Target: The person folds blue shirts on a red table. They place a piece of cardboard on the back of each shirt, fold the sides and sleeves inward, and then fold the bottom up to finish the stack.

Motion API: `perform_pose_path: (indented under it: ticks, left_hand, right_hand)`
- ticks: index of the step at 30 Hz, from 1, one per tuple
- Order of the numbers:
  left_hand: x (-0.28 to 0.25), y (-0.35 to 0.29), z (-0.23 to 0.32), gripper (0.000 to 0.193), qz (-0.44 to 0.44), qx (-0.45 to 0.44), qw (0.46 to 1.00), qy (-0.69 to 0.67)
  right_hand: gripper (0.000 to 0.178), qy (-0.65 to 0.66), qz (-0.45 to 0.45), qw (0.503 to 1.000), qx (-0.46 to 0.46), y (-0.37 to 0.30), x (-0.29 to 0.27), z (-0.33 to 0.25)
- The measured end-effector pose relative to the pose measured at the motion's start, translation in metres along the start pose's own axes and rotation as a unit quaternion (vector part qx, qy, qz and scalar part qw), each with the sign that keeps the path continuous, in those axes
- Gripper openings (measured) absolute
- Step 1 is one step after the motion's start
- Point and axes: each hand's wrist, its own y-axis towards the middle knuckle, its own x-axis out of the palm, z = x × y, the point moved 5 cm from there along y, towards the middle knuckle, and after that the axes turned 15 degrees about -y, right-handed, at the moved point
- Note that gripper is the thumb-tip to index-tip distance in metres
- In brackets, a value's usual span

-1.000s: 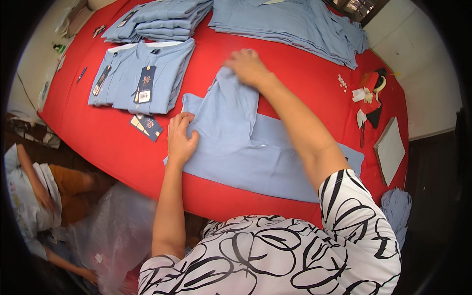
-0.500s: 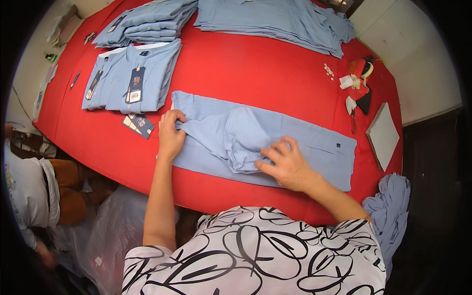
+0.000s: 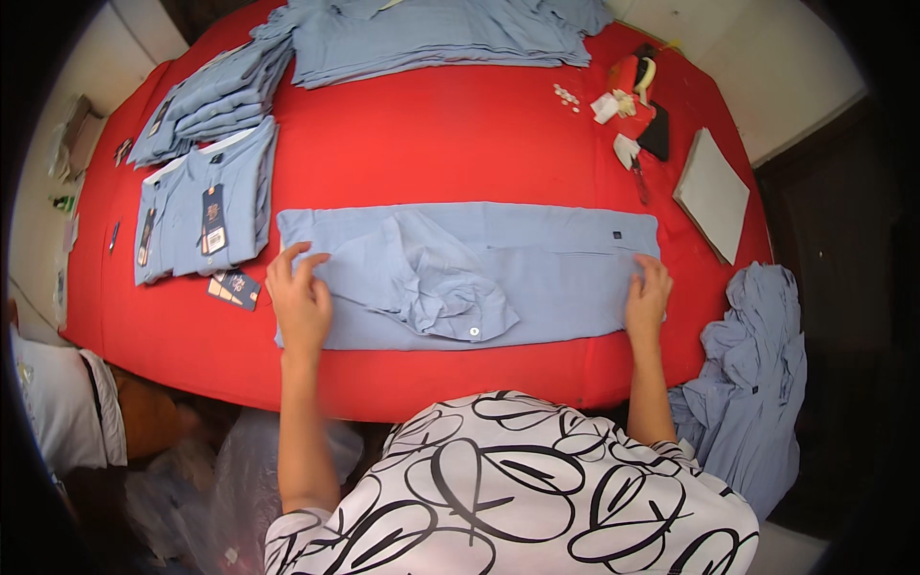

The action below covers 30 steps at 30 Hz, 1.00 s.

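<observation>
A light blue shirt (image 3: 565, 287) lies across the red table as a long folded strip. Its rumpled sleeve (image 3: 431, 278) rests on top, with a white button showing near the cuff. At the strip's left end my left hand (image 3: 300, 302) hovers over or lightly touches the cloth, fingers bent and apart. My right hand (image 3: 649, 295) is at the right end, its fingers curved over the edge with the thumb apart. Whether the right fingertips pinch any cloth cannot be made out. A small dark label (image 3: 617, 235) sits near the strip's far right corner.
Folded blue shirts with dark tags (image 3: 213, 220) sit at the left, beside a loose tag (image 3: 234, 289). A larger blue stack (image 3: 431, 43) lies at the back. Tape (image 3: 646, 77), small white pieces and a white board (image 3: 714, 196) are at right. Blue cloth (image 3: 752, 374) hangs over the right edge.
My right hand has left the sleeve and moved to the strip's right end. My left hand has loosened from the cloth. The strip lies straighter, and the view has turned.
</observation>
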Motion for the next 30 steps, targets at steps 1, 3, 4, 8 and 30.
perform_pose_path:
  ticks: [1,3,4,8,30]
  left_hand:
    - [0.01,-0.001,0.025,0.034,-0.018,0.027,0.999,-0.011]
    - [0.04,-0.013,0.064,0.037,-0.057,0.061,0.99,-0.114]
    - [0.056,-0.017,0.084,0.036,-0.101,0.097,0.984,-0.111]
    - [0.109,-0.032,0.103,0.048,-0.201,0.092,0.975,-0.012]
    - [0.118,-0.035,0.096,0.062,-0.187,0.061,0.98,-0.009]
  right_hand:
    - [0.038,-0.045,-0.015,0.998,0.046,0.0,-0.004,0.018]
    - [0.045,-0.131,-0.043,0.982,0.129,0.001,-0.013,0.043]
    - [0.049,-0.138,-0.063,0.979,0.137,0.0,-0.013,0.05]
    - [0.056,-0.08,-0.097,0.978,0.166,-0.009,-0.008,0.061]
    - [0.035,0.219,-0.303,0.915,-0.15,-0.054,-0.016,-0.191]
